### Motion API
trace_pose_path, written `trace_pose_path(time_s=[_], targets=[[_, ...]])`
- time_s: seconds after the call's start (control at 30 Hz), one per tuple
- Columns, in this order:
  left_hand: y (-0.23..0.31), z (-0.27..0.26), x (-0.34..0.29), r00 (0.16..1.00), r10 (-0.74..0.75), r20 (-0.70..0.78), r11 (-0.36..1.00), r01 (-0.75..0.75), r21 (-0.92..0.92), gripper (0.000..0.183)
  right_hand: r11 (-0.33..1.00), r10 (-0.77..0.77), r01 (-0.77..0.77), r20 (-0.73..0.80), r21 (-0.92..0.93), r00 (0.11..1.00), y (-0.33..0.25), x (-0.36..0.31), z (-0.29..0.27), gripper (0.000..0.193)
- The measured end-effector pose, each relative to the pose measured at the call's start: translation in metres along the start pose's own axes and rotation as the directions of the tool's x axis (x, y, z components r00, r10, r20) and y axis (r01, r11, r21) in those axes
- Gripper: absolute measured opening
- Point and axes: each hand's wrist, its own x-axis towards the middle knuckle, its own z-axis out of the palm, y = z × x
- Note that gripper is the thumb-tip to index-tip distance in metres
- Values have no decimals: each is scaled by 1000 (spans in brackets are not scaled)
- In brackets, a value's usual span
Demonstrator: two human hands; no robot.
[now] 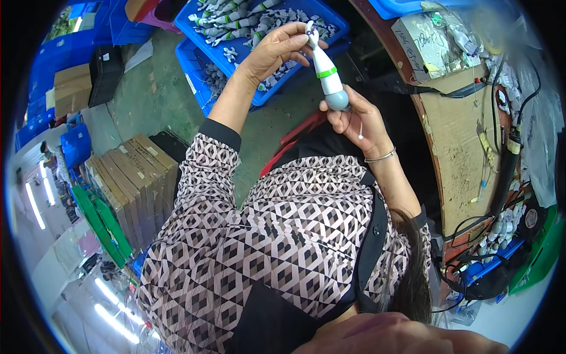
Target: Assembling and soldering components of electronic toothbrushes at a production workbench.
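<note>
Between my hands, a white tapered toy arm (pixel 323 62) with a green band and a rounded grey end is held at a tilt. My left hand (pixel 277 52) pinches its narrow, finger-like tip between thumb and fingers. The grey end rests in the curled fingers of my right hand (pixel 364 121), which wears a thin bracelet. A slim white piece with a small knob (pixel 361 135) sticks out below the right fingers; where its other end sits is hidden. Beyond my left hand stands a blue bin (pixel 194 32) full of similar white-and-green toy arms and small grey-and-white parts.
Beneath that bin is another blue bin (pixel 187 65) with grey parts. On the right, a worktable (pixel 451 171) carries an open carton (pixel 413 50), cables and a dark-handled tool (pixel 513 144). Stacked flat cartons (pixel 132 183) stand at left, near a green panel (pixel 97 221).
</note>
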Motion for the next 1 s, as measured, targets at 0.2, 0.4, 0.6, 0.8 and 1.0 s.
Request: trace_pose_path(time_s=[0.2, 0.4, 0.6, 0.8, 1.0], targets=[[-4, 1, 2, 1000, 17, -16, 1000, -17, 4, 35, 944, 134, -158, 102, 291, 986, -1, 4, -5, 41], [-3, -7, 2, 999, 42, -6, 998, -41, 55, 33, 997, 80, -77, -125, 30, 989, 4, 11, 26, 45], [-30, -15, 0, 977, -214, -14, 976, 215, 45, 43, 852, -53, -17, -119, -524, 992, 14, 14, 20, 45], [-80, -128, -4, 664, -101, -741, 887, 397, 235, 33, 949, -20, -41, -189, -312, 982, 13, 13, 14, 45], [-92, -174, -17, 932, 184, -311, 6, 315, 949, 52, 960, -28, -36, -224, -279, 974, 13, 1, 28, 46]])
